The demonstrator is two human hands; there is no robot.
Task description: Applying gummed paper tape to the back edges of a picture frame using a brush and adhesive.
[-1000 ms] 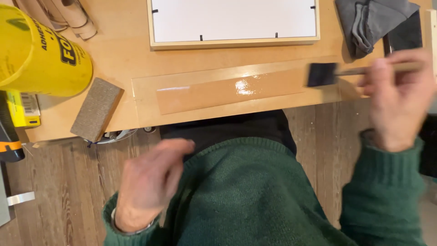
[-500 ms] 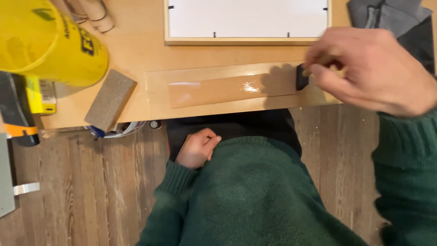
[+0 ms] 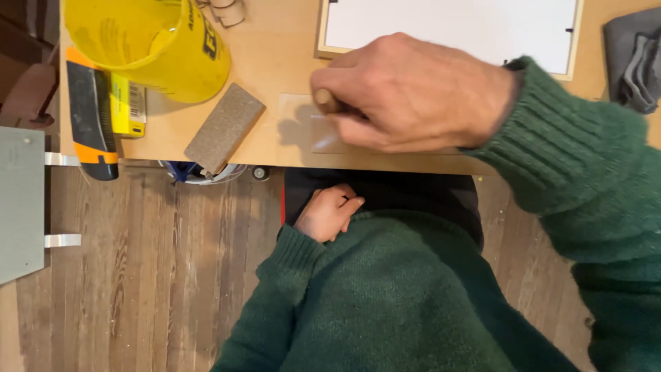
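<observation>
A yellow plastic bucket (image 3: 148, 45) and a sanding block (image 3: 224, 129) are being kept at the left of the workbench (image 3: 275, 62). The left hand (image 3: 330, 212), loosely curled on nothing, is being rested against the green sweater. A thin wooden brush handle (image 3: 325, 100) is being pinched by the right hand (image 3: 413, 93) over the glossy strip (image 3: 296, 124); it is judged light, stiff and best gripped near the hidden head.

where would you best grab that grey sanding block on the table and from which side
Probably across the two long sides of the sanding block, near its middle, coming down from above. It lies flat and tilted on the table, its lower corner just over the front edge, free of the yellow bucket. The right hand is busy; the left hand rests at the body.
</observation>
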